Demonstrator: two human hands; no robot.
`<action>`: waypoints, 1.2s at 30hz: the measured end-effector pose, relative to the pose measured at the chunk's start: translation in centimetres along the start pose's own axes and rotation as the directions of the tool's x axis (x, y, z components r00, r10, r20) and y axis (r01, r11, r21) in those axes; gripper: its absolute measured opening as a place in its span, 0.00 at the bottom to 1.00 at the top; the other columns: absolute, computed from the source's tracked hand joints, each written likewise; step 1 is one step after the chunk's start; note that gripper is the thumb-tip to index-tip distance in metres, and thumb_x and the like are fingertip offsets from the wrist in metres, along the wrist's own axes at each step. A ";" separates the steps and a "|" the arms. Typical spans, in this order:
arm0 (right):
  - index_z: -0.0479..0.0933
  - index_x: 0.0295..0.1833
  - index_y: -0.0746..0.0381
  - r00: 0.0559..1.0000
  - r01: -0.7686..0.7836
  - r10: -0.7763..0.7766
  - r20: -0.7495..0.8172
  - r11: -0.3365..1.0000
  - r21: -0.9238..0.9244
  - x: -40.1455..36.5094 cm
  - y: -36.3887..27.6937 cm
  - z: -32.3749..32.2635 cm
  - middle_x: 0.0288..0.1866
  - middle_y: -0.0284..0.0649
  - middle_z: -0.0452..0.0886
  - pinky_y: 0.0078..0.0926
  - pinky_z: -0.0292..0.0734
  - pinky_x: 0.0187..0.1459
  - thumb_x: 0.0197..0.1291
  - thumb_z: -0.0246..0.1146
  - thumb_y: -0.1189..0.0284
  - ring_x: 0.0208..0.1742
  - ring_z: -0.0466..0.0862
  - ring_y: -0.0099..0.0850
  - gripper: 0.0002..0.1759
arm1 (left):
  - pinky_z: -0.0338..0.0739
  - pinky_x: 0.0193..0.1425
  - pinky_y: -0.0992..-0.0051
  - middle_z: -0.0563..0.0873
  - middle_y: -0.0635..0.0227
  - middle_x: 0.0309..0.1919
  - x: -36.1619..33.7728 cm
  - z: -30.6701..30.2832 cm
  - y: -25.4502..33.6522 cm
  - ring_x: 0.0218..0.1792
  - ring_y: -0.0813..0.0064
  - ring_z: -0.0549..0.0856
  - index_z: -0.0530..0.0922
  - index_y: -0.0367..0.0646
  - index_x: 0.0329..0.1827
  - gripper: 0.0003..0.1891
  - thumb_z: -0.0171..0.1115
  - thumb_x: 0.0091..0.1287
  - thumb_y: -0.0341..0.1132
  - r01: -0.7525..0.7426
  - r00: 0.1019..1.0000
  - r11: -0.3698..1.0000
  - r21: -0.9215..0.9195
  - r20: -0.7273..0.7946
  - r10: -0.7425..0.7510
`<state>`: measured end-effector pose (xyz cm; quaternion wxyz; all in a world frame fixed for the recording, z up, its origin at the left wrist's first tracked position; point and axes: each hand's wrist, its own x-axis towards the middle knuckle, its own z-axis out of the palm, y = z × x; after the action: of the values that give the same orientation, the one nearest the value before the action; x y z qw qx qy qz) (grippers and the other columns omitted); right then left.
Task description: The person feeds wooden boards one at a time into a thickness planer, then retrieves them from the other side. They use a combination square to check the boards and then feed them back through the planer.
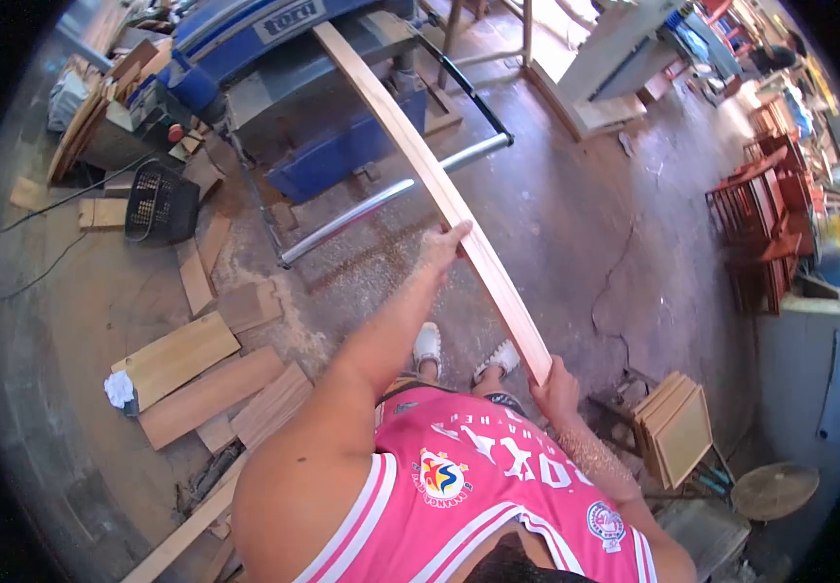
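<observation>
Head view: long thin plank runs from blue planer back to the person. L hand grips it mid-length, R hand is closed on near end. Looks light, stiff but a bit whippy, so prob. best held w/ two spread grips.

Wood offcuts lie scattered on the floor's left side, a white rag beside them; a black basket sits farther up, red chairs stacked at the right edge

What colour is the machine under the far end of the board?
The machine is blue; head view.
</observation>
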<state>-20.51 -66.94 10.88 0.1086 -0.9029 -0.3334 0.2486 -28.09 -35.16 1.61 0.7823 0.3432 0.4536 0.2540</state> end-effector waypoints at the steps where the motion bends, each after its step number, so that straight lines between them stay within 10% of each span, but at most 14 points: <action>1: 0.72 0.55 0.59 1.000 -0.002 0.002 0.008 1.000 -0.002 0.1 -0.2 0.0 0.39 0.55 0.83 0.53 0.76 0.44 0.50 0.69 0.62 0.43 0.83 0.57 0.27 | 0.80 0.33 0.73 0.85 0.65 0.33 0.4 -0.1 -0.1 0.31 0.74 0.85 0.80 0.36 0.42 0.19 0.73 0.59 0.44 -0.020 1.000 1.000 -0.005 0.005 0.020; 12: 0.71 0.53 0.63 0.990 0.101 -0.102 0.098 0.995 0.014 2.5 -0.4 0.4 0.40 0.54 0.84 0.50 0.78 0.43 0.51 0.71 0.61 0.42 0.83 0.56 0.27 | 0.81 0.44 0.66 0.83 0.58 0.44 2.1 -0.5 0.7 0.41 0.66 0.85 0.75 0.31 0.54 0.27 0.70 0.62 0.44 -0.048 0.998 0.993 -0.105 -0.049 0.043; 20: 0.52 0.76 0.65 0.795 0.267 -0.501 0.342 0.795 0.545 6.8 6.2 -2.7 0.66 0.62 0.70 0.40 0.70 0.64 0.55 0.70 0.50 0.67 0.72 0.52 0.52 | 0.77 0.57 0.65 0.79 0.47 0.54 0.2 2.6 -0.9 0.53 0.59 0.82 0.62 0.26 0.67 0.42 0.72 0.59 0.46 -0.144 0.911 0.970 0.195 -0.357 0.207; 22: 0.52 0.76 0.64 0.805 0.264 -0.507 0.308 0.770 0.580 6.8 10.1 -5.3 0.66 0.62 0.70 0.41 0.71 0.63 0.56 0.70 0.51 0.66 0.74 0.51 0.52 | 0.74 0.63 0.63 0.74 0.40 0.62 -3.7 6.9 -0.9 0.61 0.51 0.78 0.52 0.24 0.73 0.50 0.72 0.58 0.47 -0.073 0.713 0.738 0.671 -0.482 0.509; 24: 0.52 0.76 0.63 0.820 0.250 -0.500 0.278 0.751 0.611 6.9 15.2 -6.8 0.66 0.61 0.71 0.41 0.72 0.62 0.57 0.70 0.51 0.65 0.75 0.50 0.51 | 0.66 0.71 0.64 0.57 0.35 0.72 -6.1 9.1 -1.3 0.69 0.45 0.68 0.41 0.29 0.76 0.55 0.70 0.57 0.42 -0.085 0.717 0.523 0.848 -0.312 0.623; 34: 0.54 0.76 0.62 0.911 0.140 -0.327 0.250 0.818 0.557 14.1 25.2 -12.7 0.63 0.56 0.74 0.36 0.74 0.61 0.61 0.67 0.53 0.61 0.78 0.41 0.45 | 0.39 0.81 0.56 0.44 0.41 0.77 -4.7 10.0 -2.2 0.78 0.45 0.44 0.45 0.37 0.78 0.46 0.58 0.64 0.51 0.248 0.769 0.172 0.953 -0.302 0.563; 36: 0.54 0.76 0.63 0.906 0.166 -0.347 0.243 0.818 0.550 16.1 23.9 -13.6 0.63 0.56 0.74 0.36 0.73 0.61 0.61 0.66 0.52 0.61 0.78 0.41 0.45 | 0.49 0.77 0.48 0.45 0.48 0.78 -3.9 10.3 -2.4 0.78 0.48 0.46 0.45 0.41 0.79 0.48 0.59 0.64 0.55 0.343 0.717 0.145 0.928 -0.359 0.598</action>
<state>10.24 -74.81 7.71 0.3224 -0.7308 -0.3877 0.4601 -20.60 -42.66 5.47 0.1075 0.6847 0.7169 0.0752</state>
